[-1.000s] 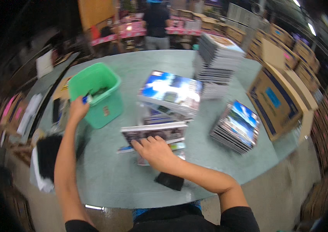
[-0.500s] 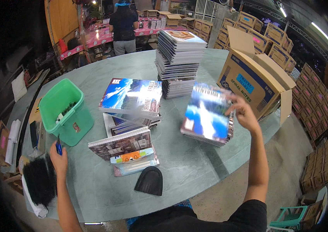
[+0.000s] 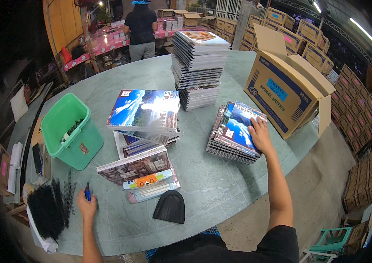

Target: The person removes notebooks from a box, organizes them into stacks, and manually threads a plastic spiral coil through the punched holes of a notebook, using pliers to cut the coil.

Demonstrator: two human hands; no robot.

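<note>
My right hand (image 3: 260, 133) lies flat, fingers spread, on the top spiral notebook of a low stack (image 3: 235, 130) at the right of the round green table (image 3: 208, 184). My left hand (image 3: 86, 204) rests near the table's front left edge, closed on a small blue tool (image 3: 87, 191), beside a heap of black spiral coils (image 3: 48, 210). Between the hands lie a loose pile of notebooks (image 3: 144, 173) and a black scoop-shaped piece (image 3: 170, 207). Another notebook stack with a sky-and-hills cover (image 3: 144, 109) sits behind the pile.
A green plastic bin (image 3: 70, 131) holding black coils stands at the left. A tall notebook stack (image 3: 199, 68) rises at the back, and an open cardboard box (image 3: 282, 90) at the right. Another person (image 3: 140, 26) stands at far tables; cartons line the right wall.
My right hand carried a notebook from the near pile rightward and laid it on the right stack. My left hand drew back from the green bin to the front left edge.
</note>
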